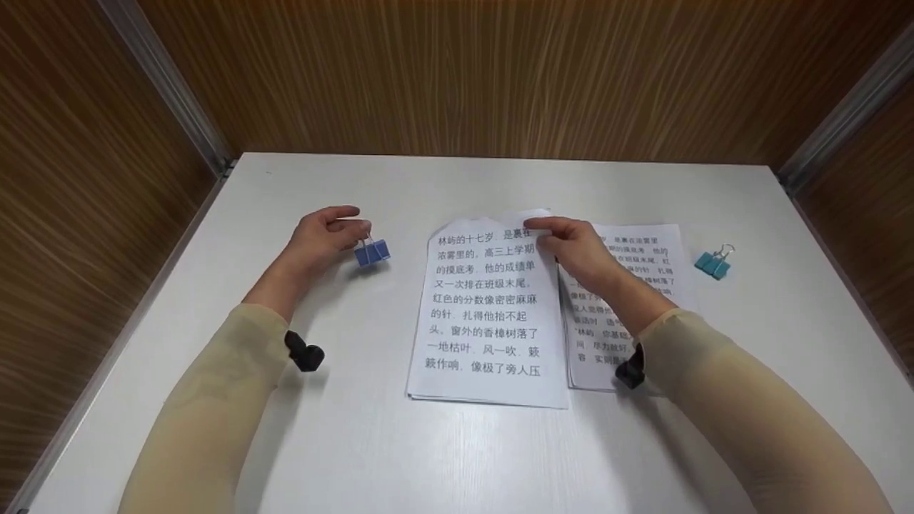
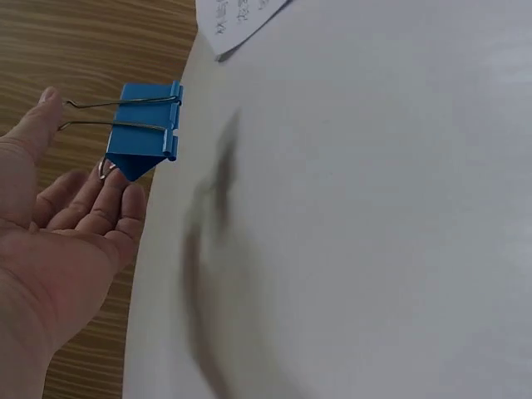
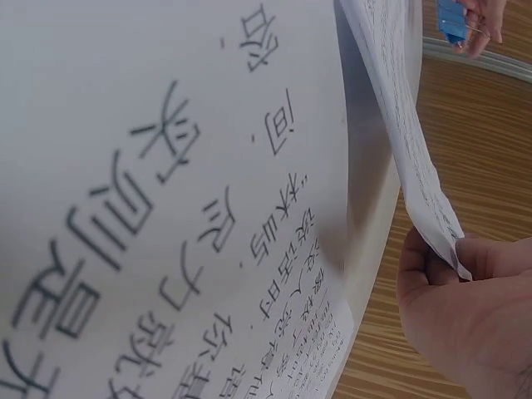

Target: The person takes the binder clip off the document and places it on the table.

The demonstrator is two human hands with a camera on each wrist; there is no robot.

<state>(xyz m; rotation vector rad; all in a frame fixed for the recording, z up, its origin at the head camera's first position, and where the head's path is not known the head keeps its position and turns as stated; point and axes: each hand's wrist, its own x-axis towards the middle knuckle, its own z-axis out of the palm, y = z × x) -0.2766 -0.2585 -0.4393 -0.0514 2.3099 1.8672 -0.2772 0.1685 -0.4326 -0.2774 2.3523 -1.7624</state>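
Observation:
My left hand (image 1: 316, 241) holds a blue binder clip (image 1: 373, 253) above the table, left of the papers. In the left wrist view the thumb is at the wire handles of the binder clip (image 2: 141, 133), and the fingers are behind it. My right hand (image 1: 587, 263) pinches the top right corner of a printed paper stack (image 1: 485, 307), whose upper end is lifted. In the right wrist view, thumb and fingers grip the edge of the raised sheets (image 3: 416, 170). A second printed stack (image 1: 593, 375) lies to the right, partly under my right hand and forearm.
A teal binder clip (image 1: 712, 265) lies right of the second stack, its wire handles upward. The white table (image 1: 343, 442) is enclosed by wood-grain panels (image 1: 485, 78) at the back and both sides. A black wrist-worn device (image 1: 305, 353) shows beside the left sleeve.

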